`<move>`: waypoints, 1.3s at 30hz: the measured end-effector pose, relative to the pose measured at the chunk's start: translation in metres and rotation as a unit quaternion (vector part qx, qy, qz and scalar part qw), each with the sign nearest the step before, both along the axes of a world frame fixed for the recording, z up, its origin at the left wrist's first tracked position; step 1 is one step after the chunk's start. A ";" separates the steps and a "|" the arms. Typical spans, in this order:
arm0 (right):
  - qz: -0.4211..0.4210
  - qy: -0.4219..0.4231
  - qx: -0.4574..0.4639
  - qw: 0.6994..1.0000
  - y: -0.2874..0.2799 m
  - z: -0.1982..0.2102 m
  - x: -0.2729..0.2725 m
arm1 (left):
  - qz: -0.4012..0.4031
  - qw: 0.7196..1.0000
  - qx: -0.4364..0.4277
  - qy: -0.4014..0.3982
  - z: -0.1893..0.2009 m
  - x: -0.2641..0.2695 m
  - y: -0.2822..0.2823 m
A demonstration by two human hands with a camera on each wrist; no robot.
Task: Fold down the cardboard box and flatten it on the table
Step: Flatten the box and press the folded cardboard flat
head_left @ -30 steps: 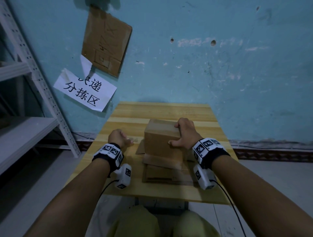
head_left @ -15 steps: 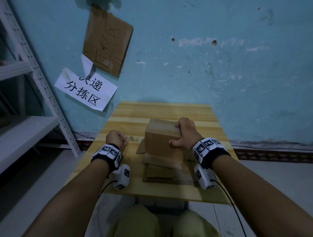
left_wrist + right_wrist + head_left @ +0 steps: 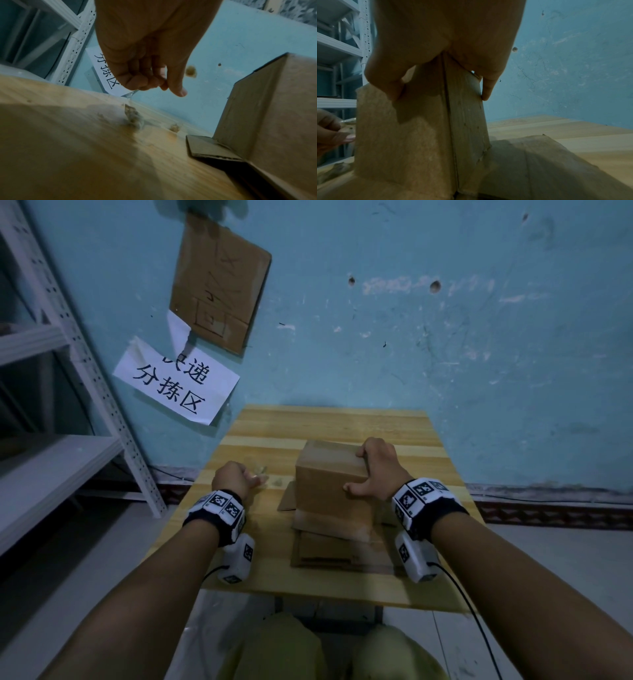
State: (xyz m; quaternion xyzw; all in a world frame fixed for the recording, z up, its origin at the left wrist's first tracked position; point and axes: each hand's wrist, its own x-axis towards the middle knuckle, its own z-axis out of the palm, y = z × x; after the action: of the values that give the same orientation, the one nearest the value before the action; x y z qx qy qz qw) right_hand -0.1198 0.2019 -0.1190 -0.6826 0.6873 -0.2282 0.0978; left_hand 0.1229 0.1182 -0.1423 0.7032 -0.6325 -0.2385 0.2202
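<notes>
A brown cardboard box (image 3: 329,484) stands upright on the wooden table (image 3: 342,422), with its bottom flaps (image 3: 329,546) spread flat towards me. My right hand (image 3: 368,470) grips its top right corner. In the right wrist view the thumb lies on the near face and the fingers reach over the far edge of the box (image 3: 419,135). My left hand (image 3: 239,477) hovers left of the box, apart from it, fingers curled. It pinches what looks like a small scrap of clear tape (image 3: 347,125). The left wrist view shows the thumb of that hand (image 3: 154,81) pressed against the fingers.
Crumpled tape scraps (image 3: 133,119) lie on the table left of the box. A white metal shelf (image 3: 51,474) stands at the left. The blue wall behind carries a paper sign (image 3: 174,385) and a cardboard sheet (image 3: 219,278). The table's near edge is close to my lap.
My left hand has drawn slightly left, away from the box. The right hand and the box have stayed where they were.
</notes>
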 end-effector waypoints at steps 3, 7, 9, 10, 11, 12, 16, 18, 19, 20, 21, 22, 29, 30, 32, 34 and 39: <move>0.001 -0.002 0.001 1.000 0.000 0.000 0.000 | -0.005 0.999 0.011 -0.043 -0.001 0.001 -0.001; 0.004 0.001 0.003 1.000 0.000 0.000 0.000 | -0.003 0.999 0.010 -0.044 -0.004 0.005 -0.005; 0.003 0.000 0.001 1.000 0.000 0.000 0.000 | -0.001 0.999 0.012 -0.031 -0.005 0.007 -0.007; 0.001 -0.003 0.002 1.000 0.000 0.000 0.000 | -0.002 1.000 0.006 -0.029 -0.006 0.007 -0.008; 0.000 -0.004 0.003 1.000 0.000 0.000 0.000 | -0.003 1.000 0.000 -0.025 -0.005 0.007 -0.008; 0.000 -0.005 0.004 1.000 0.000 0.000 0.000 | -0.002 1.000 -0.007 -0.024 -0.005 0.008 -0.009; 0.001 -0.007 0.003 1.000 0.000 0.000 0.000 | 0.022 0.998 -0.062 0.007 -0.008 0.008 -0.012; 0.002 -0.006 0.000 1.000 0.000 0.000 -0.001 | -0.028 0.992 -0.115 0.049 -0.004 0.002 -0.013; 0.002 -0.006 -0.001 1.000 0.000 0.000 -0.001 | -0.070 0.985 -0.132 0.085 0.001 -0.003 -0.011; 0.003 -0.008 -0.002 1.000 0.000 0.000 -0.001 | -0.116 0.976 -0.139 0.123 0.008 -0.009 -0.007; 0.004 -0.011 -0.001 1.000 0.000 0.000 -0.001 | -0.164 0.965 -0.138 0.154 0.015 -0.016 -0.002; 0.005 -0.013 0.000 1.000 0.000 0.001 -0.001 | -0.208 0.955 -0.127 0.170 0.024 -0.023 0.003; 0.006 -0.044 0.022 0.999 -0.002 0.016 -0.012 | -0.360 0.930 -0.069 0.016 0.050 -0.055 0.014; 0.004 -0.053 0.025 0.998 -0.002 0.019 -0.014 | -0.355 0.932 -0.074 0.018 0.051 -0.056 0.014; 0.011 -0.071 0.032 0.997 -0.002 0.022 -0.020 | -0.351 0.931 -0.090 0.032 0.053 -0.058 0.015; 0.017 -0.113 0.049 0.992 -0.001 0.023 -0.025 | -0.358 0.927 -0.114 0.013 0.055 -0.059 0.016; -0.018 -0.288 0.077 0.954 0.004 0.029 -0.030 | -0.402 0.906 -0.130 0.033 0.054 -0.060 0.022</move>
State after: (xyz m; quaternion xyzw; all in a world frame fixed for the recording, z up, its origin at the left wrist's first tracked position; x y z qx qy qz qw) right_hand -0.1501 0.2057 -0.0896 -0.5656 0.6576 -0.3634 0.3399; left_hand 0.0625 0.1402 -0.0884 0.3462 -0.8795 -0.2451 0.2157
